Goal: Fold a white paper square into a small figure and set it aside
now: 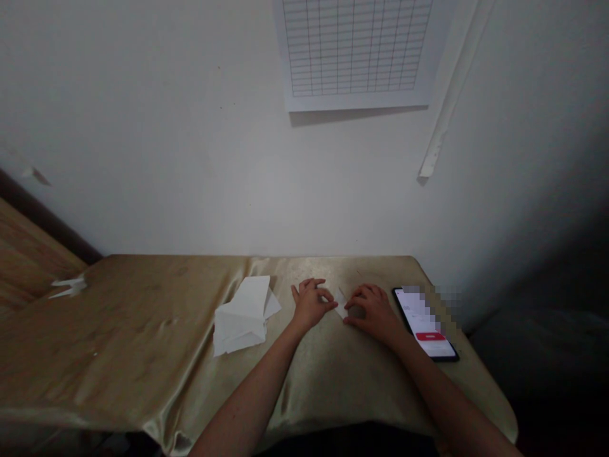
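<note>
A small folded piece of white paper [340, 303] lies between my two hands on the gold cloth. My left hand [312, 303] pinches its left edge with thumb and index finger, the other fingers raised. From the other side, my right hand [370, 307] curls its fingers and thumb onto the paper's right edge, hiding part of it. To the left of my hands is a loose pile of white paper sheets [245, 316], some of them creased and overlapping.
A phone [428, 327] with a lit screen lies right of my right hand. The satin-like gold tablecloth [143, 330] covers the table, which meets the wall. A printed grid sheet [356, 51] hangs above. Paper scraps [70, 287] sit at the far left.
</note>
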`<state>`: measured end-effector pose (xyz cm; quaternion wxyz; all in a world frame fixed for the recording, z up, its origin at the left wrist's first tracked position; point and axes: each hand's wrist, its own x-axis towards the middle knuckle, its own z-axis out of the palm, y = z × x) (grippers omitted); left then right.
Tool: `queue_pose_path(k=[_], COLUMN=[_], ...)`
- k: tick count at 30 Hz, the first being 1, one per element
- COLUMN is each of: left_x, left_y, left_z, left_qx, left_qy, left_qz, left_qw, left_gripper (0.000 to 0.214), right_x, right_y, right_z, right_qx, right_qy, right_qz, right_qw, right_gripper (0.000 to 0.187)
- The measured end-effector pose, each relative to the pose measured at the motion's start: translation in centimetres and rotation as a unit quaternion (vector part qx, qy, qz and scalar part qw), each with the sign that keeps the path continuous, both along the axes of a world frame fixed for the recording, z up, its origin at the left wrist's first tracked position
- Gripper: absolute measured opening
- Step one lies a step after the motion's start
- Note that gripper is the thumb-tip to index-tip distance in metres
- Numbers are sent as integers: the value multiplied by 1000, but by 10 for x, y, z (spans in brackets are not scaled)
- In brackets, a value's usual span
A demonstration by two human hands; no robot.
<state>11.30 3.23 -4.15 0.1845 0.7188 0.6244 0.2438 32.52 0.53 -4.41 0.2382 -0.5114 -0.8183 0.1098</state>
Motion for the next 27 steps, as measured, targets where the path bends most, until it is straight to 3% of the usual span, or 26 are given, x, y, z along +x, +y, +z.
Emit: queue_pose_path(k=[10,27], left_x=[8,13], left_y=[-5,1], left_z=[4,-6], left_qx=[7,58], left_qy=[-25,-65], left_qz=[22,71], left_qw=[999,994], left_gripper=[3,4], right_x=[0,-1], right_y=[1,2], right_z=[1,1], right_qx=[-19,-32], right_qy=[-3,9], right_qz=[-8,-9], right_qw=[1000,999], right_gripper=[31,31])
